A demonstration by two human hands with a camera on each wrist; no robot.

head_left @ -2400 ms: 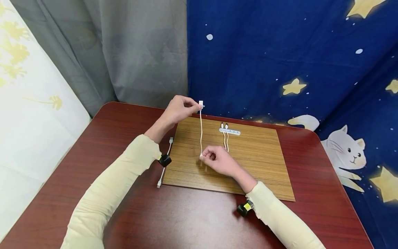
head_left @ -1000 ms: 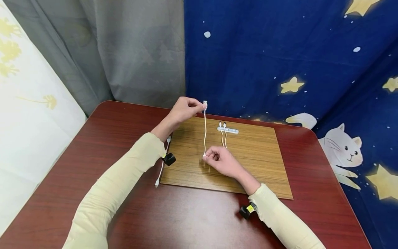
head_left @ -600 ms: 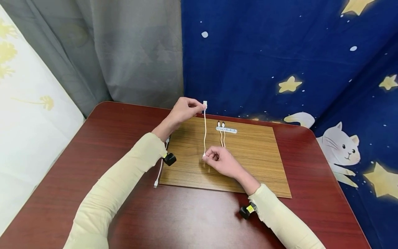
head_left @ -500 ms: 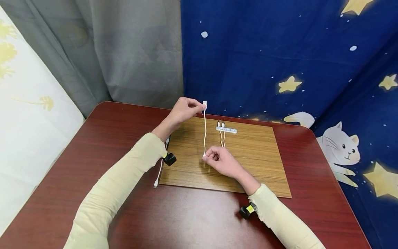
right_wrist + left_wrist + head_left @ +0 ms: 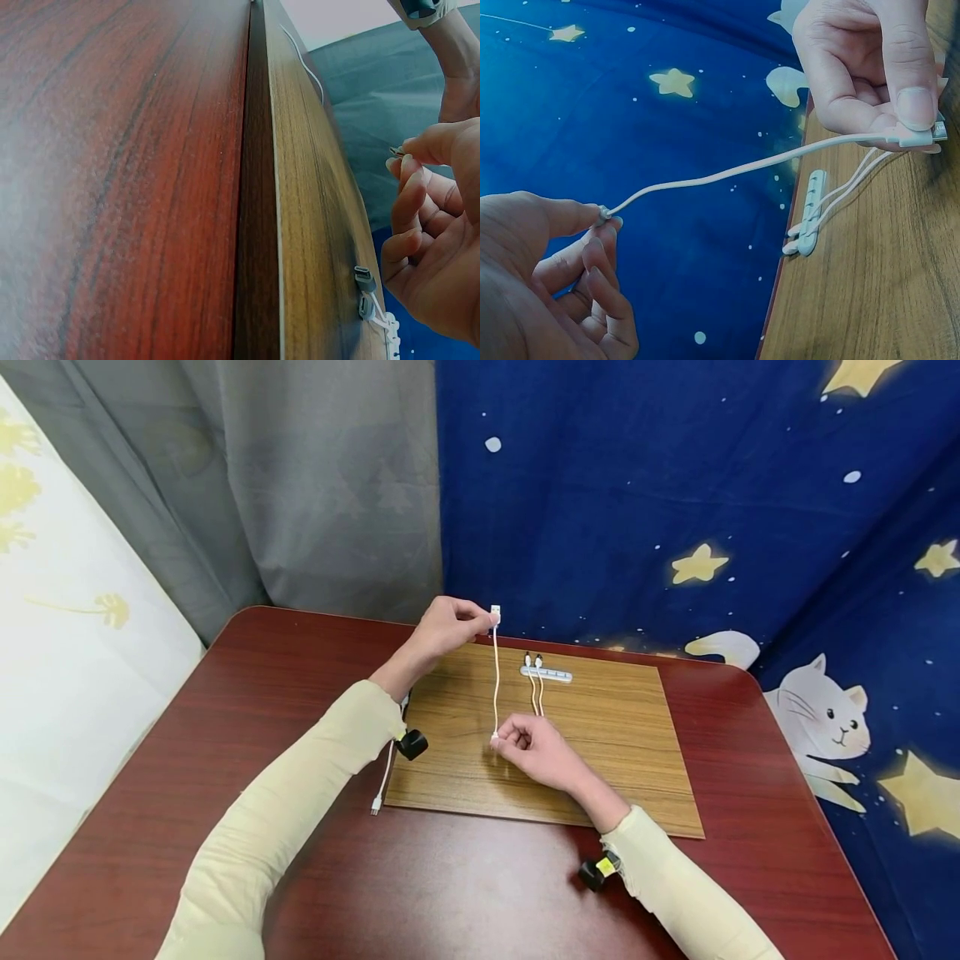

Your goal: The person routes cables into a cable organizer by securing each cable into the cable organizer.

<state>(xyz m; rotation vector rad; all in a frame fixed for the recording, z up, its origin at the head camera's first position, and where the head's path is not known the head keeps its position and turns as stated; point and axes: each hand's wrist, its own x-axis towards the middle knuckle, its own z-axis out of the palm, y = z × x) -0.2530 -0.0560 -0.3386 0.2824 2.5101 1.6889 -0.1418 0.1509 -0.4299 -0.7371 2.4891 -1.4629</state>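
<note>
A short white USB cable (image 5: 497, 681) is held stretched nearly straight above the board, its USB-A plug pointing up. My left hand (image 5: 444, 628) pinches that plug between thumb and fingertips. At the lower end, my right hand (image 5: 538, 752) pinches the smaller plug (image 5: 911, 136), whose metal tip sticks out past the thumb in the left wrist view. To the right, a pale cable holder (image 5: 558, 675) with several slots sits near the board's far edge. Two white cables (image 5: 541, 697) run through its left slots; my right hand hides their lower part in the head view.
The wood-grain board (image 5: 615, 760) lies on a reddish-brown table (image 5: 465, 893). Another white cable (image 5: 386, 781) lies along the board's left edge, partly behind my left wrist. Grey and blue curtains (image 5: 570, 510) hang right behind the table.
Both hands have shifted slightly right over the board with the cable between them, then stayed nearly still. The head view has turned a little to the right. The grips are the same.
</note>
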